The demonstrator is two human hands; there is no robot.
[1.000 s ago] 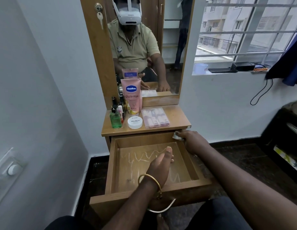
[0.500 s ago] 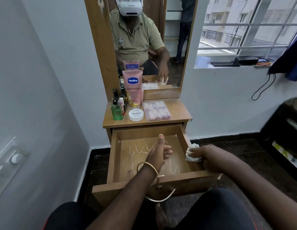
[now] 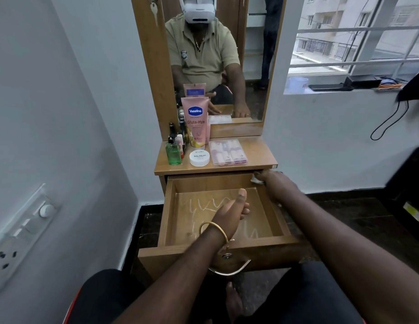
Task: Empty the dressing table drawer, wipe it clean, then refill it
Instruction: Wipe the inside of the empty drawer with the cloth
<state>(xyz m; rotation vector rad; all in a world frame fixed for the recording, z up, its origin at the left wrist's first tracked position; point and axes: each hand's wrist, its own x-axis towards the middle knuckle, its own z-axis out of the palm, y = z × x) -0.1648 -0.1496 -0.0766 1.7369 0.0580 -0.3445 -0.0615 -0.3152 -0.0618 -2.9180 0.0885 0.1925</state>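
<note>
— Nearest to the camera?
— Metal pull handle (image 3: 229, 268) on the front panel of the drawer (image 3: 171, 211), hanging below the left wrist with its gold bangle (image 3: 213, 231).

— And the left hand?
— Left hand (image 3: 233, 210) over the middle of the drawer, above the streaked floor. Thumb up, fingers loosely curled, holding nothing. Touching the drawer floor or hovering: cannot tell.

— The drawer itself?
— Pulled fully out of the dressing table (image 3: 257, 160), nothing inside, pale smeared streaks across the bottom board.

— Right hand?
— Right hand (image 3: 272, 180) at the drawer's far right corner, just under the tabletop edge. Fingers closed round a small white wipe (image 3: 256, 180), pressed to the top of the right side wall.

— Beyond the drawer?
— On the tabletop behind it: green bottle (image 3: 173, 153) at far left, small dark bottles (image 3: 180, 136) behind that. White nail polish remover tub (image 3: 199, 157) near the middle, pink Vaseline tube (image 3: 196, 122) upright behind the tub. Clear case of pink items (image 3: 227, 152) to the right of the tub.

— Farthest?
— Mirror (image 3: 248, 54) rising at the back of the tabletop, showing a seated person in a headset.
</note>
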